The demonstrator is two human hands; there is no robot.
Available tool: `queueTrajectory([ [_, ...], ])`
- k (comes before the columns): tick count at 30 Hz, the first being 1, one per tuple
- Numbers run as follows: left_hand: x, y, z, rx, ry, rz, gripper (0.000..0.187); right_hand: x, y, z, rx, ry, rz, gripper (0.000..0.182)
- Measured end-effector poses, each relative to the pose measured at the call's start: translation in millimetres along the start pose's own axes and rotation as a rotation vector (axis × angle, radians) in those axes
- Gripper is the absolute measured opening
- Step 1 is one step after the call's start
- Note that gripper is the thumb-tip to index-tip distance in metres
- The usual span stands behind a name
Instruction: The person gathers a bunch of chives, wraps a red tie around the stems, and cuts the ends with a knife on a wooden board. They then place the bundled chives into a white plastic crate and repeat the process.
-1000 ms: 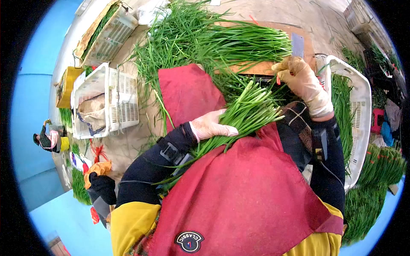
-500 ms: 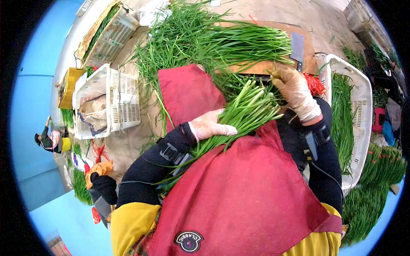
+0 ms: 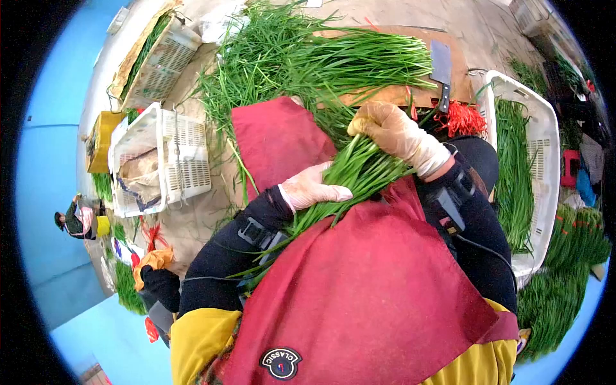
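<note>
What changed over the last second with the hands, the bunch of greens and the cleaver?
The right hand let go of the cleaver, which now lies on the wooden board, and came back toward the body to close over the cut end of the bunch of greens. The left hand stayed gripping the bunch across the red apron. The white crates and the loose greens on the board did not move.

Produce-packing floor, heaped green chives (image 3: 308,58), white plastic crates (image 3: 167,154), cleaver (image 3: 441,67) on cutting board (image 3: 410,96)
</note>
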State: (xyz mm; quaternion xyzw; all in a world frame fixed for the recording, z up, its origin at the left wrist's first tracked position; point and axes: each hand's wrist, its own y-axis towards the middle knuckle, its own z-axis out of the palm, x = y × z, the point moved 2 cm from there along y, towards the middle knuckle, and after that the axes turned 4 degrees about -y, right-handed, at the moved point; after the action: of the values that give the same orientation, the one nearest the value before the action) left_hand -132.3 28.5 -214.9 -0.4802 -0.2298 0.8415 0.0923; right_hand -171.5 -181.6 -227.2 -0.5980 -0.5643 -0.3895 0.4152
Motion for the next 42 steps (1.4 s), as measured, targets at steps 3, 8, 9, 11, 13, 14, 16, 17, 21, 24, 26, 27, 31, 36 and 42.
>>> queueTrajectory([
  [3, 2, 2, -6, 0.01, 0.086, 0.007, 0.064, -22, 7, -13, -0.267, 0.015, -0.037, 0.014],
  [8, 2, -5, -12, -0.07, -0.116, -0.039, 0.064, -53, -41, -81, -0.355, 0.161, 0.294, 0.028],
  [9, 2, -6, -14, -0.099, -0.194, -0.056, 0.063, -48, -60, -85, -0.329, 0.099, 0.406, 0.032],
  [11, -1, -6, -15, -0.107, -0.227, -0.015, 0.06, -57, -91, -76, -0.267, 0.155, 0.472, 0.033],
  [13, -2, -7, -19, -0.138, -0.343, -0.053, 0.059, -48, -110, -58, -0.095, 0.242, 0.504, 0.035],
  [14, -5, -9, -17, -0.157, -0.364, -0.051, 0.058, -49, -112, -50, -0.037, 0.244, 0.466, 0.036],
  [16, -9, -9, -15, -0.15, -0.352, -0.053, 0.058, -27, -107, -38, 0.08, 0.317, 0.471, 0.044],
  [17, -12, -7, -13, -0.141, -0.341, -0.051, 0.058, -13, -95, -32, 0.018, 0.43, 0.486, 0.047],
  [21, -4, -7, -12, -0.158, -0.215, -0.005, 0.064, -21, -71, -24, -0.329, 0.567, 0.189, 0.042],
  [24, -9, -9, 0, -0.067, -0.181, 0.017, 0.073, -17, -71, -21, -0.278, 0.326, 0.161, 0.033],
  [26, -7, -10, 6, -0.049, -0.048, 0.086, 0.078, -13, -70, -16, -0.241, 0.262, 0.216, 0.019],
  [27, -4, -10, 5, -0.048, -0.049, 0.087, 0.078, -14, -70, -15, -0.241, 0.259, 0.217, 0.019],
  [31, 11, -13, 0, -0.086, -0.038, 0.01, 0.08, -30, -72, -19, -0.331, 0.114, 0.036, 0.018],
  [36, 9, -16, -6, -0.126, -0.12, -0.028, 0.078, -47, -94, -57, -0.503, 0.271, 0.316, 0.015],
  [42, -3, -16, -13, -0.173, -0.102, 0.068, 0.062, -17, -117, -31, 0.121, 0.29, 0.562, 0.047],
])
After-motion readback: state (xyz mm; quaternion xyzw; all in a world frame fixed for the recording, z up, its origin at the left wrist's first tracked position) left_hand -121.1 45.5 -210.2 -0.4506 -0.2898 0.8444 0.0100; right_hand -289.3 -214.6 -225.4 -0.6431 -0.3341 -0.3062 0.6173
